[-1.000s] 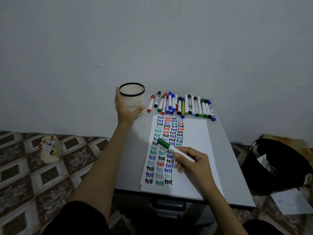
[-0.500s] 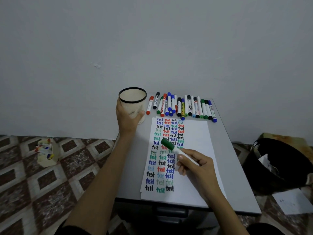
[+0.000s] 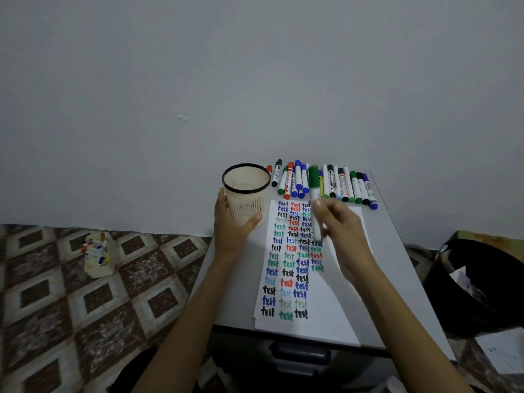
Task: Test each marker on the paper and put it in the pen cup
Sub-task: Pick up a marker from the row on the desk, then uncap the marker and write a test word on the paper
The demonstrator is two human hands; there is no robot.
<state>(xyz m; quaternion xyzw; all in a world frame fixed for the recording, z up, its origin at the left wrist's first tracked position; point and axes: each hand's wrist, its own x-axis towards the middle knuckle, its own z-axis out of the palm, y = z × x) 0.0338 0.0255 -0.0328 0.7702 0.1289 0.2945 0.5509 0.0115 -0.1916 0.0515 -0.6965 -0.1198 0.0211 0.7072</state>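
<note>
Right grip (image 3: 340,225), centre right of frame: closed round a white marker (image 3: 314,194), green cap on and pointing to the top of the frame; item blurred, held over the upper edge of the paper (image 3: 340,307). Left grip (image 3: 231,231), centre: wrapped round the lower wall of a cream slatted pen cup (image 3: 246,202) with black rim, mouth up, just beside the paper's upper left corner; whether its base touches the table (image 3: 397,251) cannot be told. Paper: white, lengthwise on the grey table, columns of "test" in blue, red, black and green on its left half. Row of markers (image 3: 340,185): capped, side by side at the table's far edge, between paper and wall (image 3: 255,80). Floor (image 3: 51,307), left: patterned tiles, small box (image 3: 99,259) holding markers. Black bin (image 3: 482,285): right of the table.
</note>
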